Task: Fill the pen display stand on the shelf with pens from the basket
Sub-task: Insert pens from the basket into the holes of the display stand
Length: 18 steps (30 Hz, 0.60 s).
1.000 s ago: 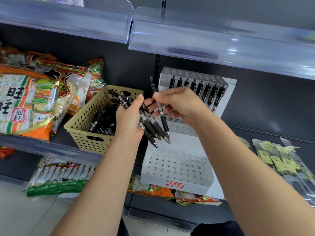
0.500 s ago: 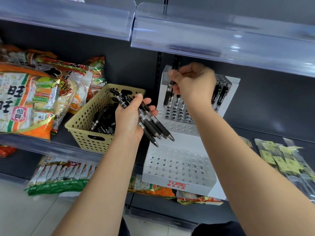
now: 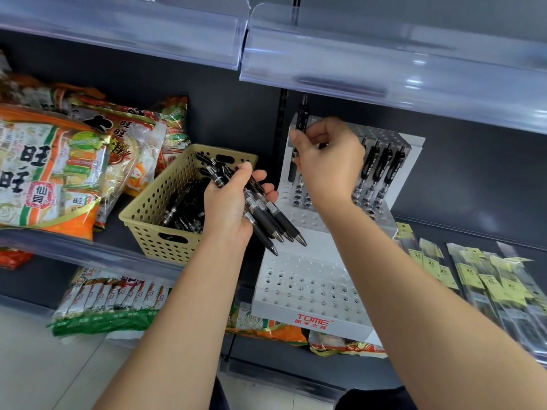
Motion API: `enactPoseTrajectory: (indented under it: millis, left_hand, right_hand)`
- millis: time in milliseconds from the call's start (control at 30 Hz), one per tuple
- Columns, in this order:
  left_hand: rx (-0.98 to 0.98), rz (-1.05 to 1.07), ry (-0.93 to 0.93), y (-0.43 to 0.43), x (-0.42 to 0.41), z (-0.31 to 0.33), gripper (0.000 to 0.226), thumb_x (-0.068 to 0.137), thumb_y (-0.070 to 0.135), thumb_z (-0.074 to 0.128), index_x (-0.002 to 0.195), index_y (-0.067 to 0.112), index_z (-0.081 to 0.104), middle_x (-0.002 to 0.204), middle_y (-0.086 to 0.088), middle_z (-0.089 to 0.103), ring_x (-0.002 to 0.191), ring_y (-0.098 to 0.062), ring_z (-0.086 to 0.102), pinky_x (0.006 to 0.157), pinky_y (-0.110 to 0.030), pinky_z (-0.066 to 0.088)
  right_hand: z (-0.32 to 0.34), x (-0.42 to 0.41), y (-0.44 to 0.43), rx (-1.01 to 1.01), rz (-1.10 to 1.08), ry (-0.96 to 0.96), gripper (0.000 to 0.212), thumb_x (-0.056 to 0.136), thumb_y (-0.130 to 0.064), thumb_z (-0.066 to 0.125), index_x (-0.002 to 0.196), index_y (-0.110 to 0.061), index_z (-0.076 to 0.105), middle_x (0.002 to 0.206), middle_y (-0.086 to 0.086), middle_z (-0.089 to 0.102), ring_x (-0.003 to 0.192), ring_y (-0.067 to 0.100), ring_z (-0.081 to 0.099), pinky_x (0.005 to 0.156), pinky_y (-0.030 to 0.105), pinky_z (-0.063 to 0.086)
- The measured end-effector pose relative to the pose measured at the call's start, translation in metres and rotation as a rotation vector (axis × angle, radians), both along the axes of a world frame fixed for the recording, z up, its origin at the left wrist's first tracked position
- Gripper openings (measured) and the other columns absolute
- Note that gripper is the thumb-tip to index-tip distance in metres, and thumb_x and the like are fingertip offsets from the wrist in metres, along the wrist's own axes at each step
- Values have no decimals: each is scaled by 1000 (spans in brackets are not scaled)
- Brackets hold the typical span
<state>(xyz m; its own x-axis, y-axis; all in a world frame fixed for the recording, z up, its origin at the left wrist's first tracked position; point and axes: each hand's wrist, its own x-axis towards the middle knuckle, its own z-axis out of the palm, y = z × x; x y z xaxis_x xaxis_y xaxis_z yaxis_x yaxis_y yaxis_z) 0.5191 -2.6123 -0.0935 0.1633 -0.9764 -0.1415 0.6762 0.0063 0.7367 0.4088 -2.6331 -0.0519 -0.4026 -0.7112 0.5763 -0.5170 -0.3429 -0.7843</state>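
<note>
A white tiered pen display stand (image 3: 310,294) with rows of holes stands on the shelf. Several black pens (image 3: 381,164) stand in its top tier at the right. My right hand (image 3: 328,161) pinches one black pen (image 3: 302,119) upright over the left end of the top tier. My left hand (image 3: 233,202) grips a bundle of several black pens (image 3: 272,217), tips pointing down to the right, in front of the stand. A tan perforated basket (image 3: 148,220) left of the stand holds more black pens.
Snack bags (image 3: 50,173) fill the shelf left of the basket. Packets with yellow labels (image 3: 485,279) lie to the right of the stand. A clear plastic shelf front (image 3: 384,63) hangs just above the stand. More snack packs (image 3: 112,303) lie on the lower shelf.
My right hand took one pen from the bundle, lifted it up to the top tier's left end and now holds it upright there. My left hand stayed in place.
</note>
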Motion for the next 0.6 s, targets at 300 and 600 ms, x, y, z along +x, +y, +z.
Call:
enactPoseTrajectory:
  millis: [300,600]
  left_hand:
    - [3,-9,16,-2,0,0,25,92,14,62,113,3,55,74,-9,68,53,-20,63,55,-32,55]
    - [3,-13,0,-2,2,-1,22,93,14,60,112,3,55,75,-8,67,53,-18,65,54,-31,55]
  right_hand:
    - [-7,-2,2,178,-82,123,20,79,-38,74,71,-25,61,61,-13,57,65,12,61,62,24,48]
    - [-13,-7,4,187,-82,259,25,85,-35,65,72,-15,71,64,2,69,63,22,65,64,34,55]
